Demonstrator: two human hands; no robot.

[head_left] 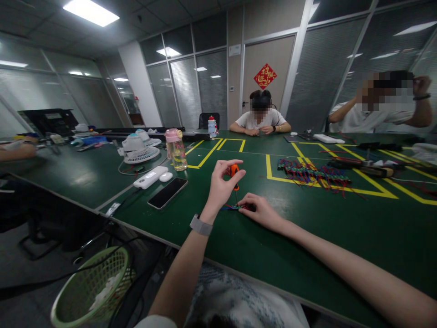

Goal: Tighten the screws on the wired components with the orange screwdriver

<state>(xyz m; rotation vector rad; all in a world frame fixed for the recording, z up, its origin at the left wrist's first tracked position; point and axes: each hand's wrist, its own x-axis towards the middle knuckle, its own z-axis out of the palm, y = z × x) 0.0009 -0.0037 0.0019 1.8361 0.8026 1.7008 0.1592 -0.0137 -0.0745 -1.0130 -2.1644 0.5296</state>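
My left hand (223,180) is closed around the orange and black handle of a screwdriver (234,171), held upright. Its thin shaft points down at a small green circuit board (235,207) lying on the green table (205,232). Whether the tip touches a screw is too small to tell. My right hand (257,208) rests on the table with its fingertips pinched at the board's right end. Thin red and blue wires come out of the board's left side.
A black phone (168,193), a white power strip (150,177) and a pink-lidded bottle (176,149) stand to the left, near white fans (138,148). Several wired boards (312,173) lie inside yellow tape at right. A person (260,116) sits opposite. A green basket (92,287) stands below left.
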